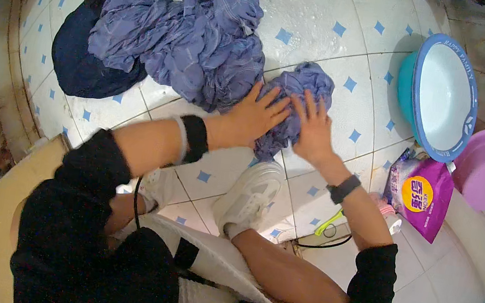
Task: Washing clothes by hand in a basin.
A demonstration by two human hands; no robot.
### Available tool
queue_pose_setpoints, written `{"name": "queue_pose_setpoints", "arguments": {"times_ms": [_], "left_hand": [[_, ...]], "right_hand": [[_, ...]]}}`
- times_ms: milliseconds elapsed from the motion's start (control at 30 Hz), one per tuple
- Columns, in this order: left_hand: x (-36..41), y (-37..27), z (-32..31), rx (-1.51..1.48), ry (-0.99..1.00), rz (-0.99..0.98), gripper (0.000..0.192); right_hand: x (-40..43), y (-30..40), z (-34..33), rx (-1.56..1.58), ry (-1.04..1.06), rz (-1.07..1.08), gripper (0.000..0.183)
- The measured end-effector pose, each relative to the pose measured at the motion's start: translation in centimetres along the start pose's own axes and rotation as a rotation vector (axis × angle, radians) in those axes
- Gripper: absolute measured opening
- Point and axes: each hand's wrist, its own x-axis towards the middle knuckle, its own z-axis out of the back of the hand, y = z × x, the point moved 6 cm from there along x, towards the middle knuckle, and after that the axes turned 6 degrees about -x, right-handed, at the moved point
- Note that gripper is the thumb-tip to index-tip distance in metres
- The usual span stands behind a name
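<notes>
A bluish-purple checked cloth [206,47] lies bunched and crumpled on the tiled floor, looking damp. A smaller bunch [303,78] at its right is under both my hands; whether it joins the larger heap is hidden. My left hand [252,117] lies over the gap between the two, fingers spread across the fabric. On the right side of the small bunch rests my right hand [314,129], palm down, its fingers apart. Neither hand visibly closes on the fabric. Beneath the left end of the heap lies a dark navy garment [95,68].
A blue-rimmed basin [443,97] stands tilted at the right, with a pink basin [481,173] behind it. Near my right forearm is a purple detergent bag [428,198]. A green-handled brush or tool [328,223] lies below. Wet suds [308,25] cover some floor tiles.
</notes>
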Motion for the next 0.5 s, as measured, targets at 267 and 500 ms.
{"name": "queue_pose_setpoints", "arguments": {"times_ms": [267,500], "left_hand": [[4.6,0.9,-5.3,-0.031,0.174,0.248,0.067],[6.8,2.2,-6.5,-0.144,0.092,0.372,0.060]], "right_hand": [[3.2,-1.4,-3.6,-0.003,0.091,0.009,0.082],[4.8,-4.2,-4.6,0.241,-0.042,0.007,0.064]]}}
